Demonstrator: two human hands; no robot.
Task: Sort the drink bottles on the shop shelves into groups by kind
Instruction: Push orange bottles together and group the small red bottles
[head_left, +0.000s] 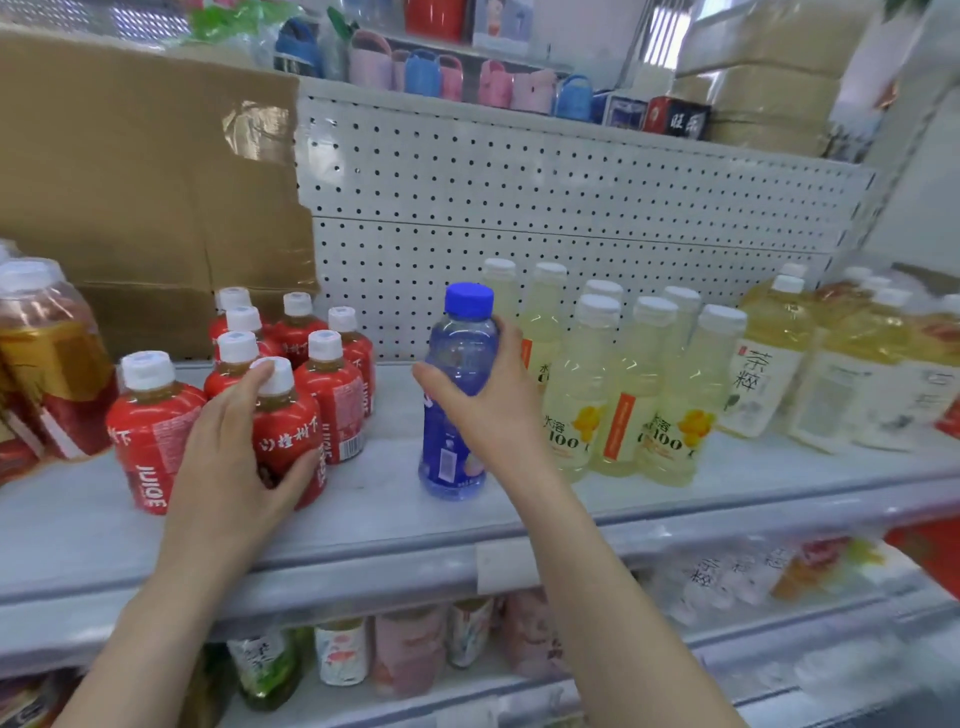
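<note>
1. progress: the shelf (389, 519) looks mostly sorted. the red-label juice bottles (332, 379) are clustered toward its left end, the pale yellow lemon drink bottles (623, 395) stand right of centre, and the white-label tea bottles (769, 364) sit toward the right end.
2. odd one out: a single blue water bottle (457, 395) stands upright in the gap between the red and yellow groups, near the front edge. no blue group is in view, so it likely needs a home elsewhere.
3. the lower shelf bottles (343, 654) look mixed and blurred, so i'd count them as not done.
4. your left hand (228, 447) wraps the front red juice bottle (291, 441), with a fingertip on the cap and the thumb across the label.
5. your right hand (498, 410) grips the blue water bottle at its upper body, thumb in front and fingers behind. i can't tell if its base is on the shelf or just off it.
</note>
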